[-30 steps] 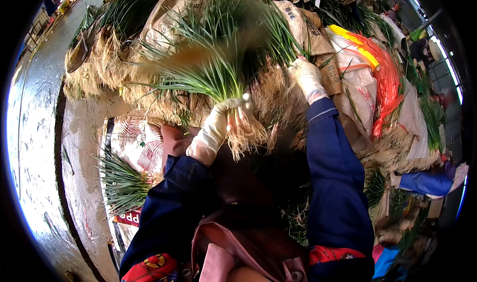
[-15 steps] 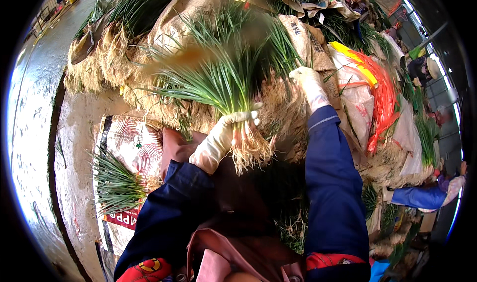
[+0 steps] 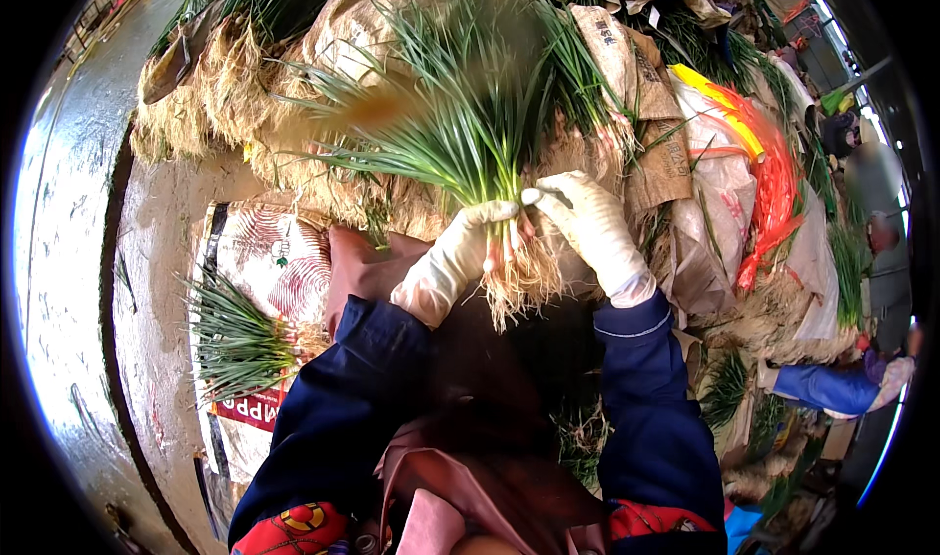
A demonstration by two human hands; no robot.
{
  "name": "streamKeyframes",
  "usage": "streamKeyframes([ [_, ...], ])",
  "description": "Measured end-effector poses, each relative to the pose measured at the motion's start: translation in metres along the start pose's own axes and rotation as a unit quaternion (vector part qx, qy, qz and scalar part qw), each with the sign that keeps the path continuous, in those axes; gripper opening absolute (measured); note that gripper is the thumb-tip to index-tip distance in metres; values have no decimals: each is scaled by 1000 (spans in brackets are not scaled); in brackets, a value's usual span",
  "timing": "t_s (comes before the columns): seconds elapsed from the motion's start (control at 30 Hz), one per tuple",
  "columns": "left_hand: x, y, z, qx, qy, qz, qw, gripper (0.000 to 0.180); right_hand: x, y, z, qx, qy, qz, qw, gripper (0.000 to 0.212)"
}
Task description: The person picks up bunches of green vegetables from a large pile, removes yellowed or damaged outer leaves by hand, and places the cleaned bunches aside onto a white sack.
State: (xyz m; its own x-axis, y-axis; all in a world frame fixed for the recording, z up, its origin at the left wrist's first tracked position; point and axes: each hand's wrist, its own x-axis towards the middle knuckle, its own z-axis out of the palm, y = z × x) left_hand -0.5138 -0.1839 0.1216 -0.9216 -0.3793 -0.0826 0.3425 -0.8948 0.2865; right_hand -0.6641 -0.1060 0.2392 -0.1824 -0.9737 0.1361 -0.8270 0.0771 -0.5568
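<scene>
My left hand, in a pale glove, is closed round the lower stems of a bunch of scallions. The green leaves fan upward and away, and the pale bulbs with tangled roots hang below my fingers. Next to it my right hand, gloved as well, has thumb and fingers pinched together at the right edge of the bunch, on the scallion stems. Its fingertips meet those of my left hand. Just beyond lies a pile of loose scallions, their roots toward me.
Rooted scallion bundles lie heaped at the far left. A smaller bunch rests on a printed sack to my left, beside wet concrete. Right are brown sacks, red plastic strips and another person's blue sleeve.
My right hand has come back from the scallion pile, moving left and nearer, to meet the bunch. My left hand has shifted slightly right and up, still holding the bunch.
</scene>
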Motion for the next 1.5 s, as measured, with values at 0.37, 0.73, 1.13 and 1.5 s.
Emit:
streamKeyframes([
  [0.37,-8,-2,30,-50,-86,59,993,46,2,45,42,595,-165,56,784,38],
  [0.73,-9,-8,41,-119,-109,22,987,41,37,119,5,6,168,164,972,15],
  [1.13,5,-7,22,-53,-61,55,995,47,85,137,-62,-223,-10,329,918,42],
  [1.5,2,-22,29,-37,14,-60,997,37,-28,54,7,433,-10,211,876,12],
])
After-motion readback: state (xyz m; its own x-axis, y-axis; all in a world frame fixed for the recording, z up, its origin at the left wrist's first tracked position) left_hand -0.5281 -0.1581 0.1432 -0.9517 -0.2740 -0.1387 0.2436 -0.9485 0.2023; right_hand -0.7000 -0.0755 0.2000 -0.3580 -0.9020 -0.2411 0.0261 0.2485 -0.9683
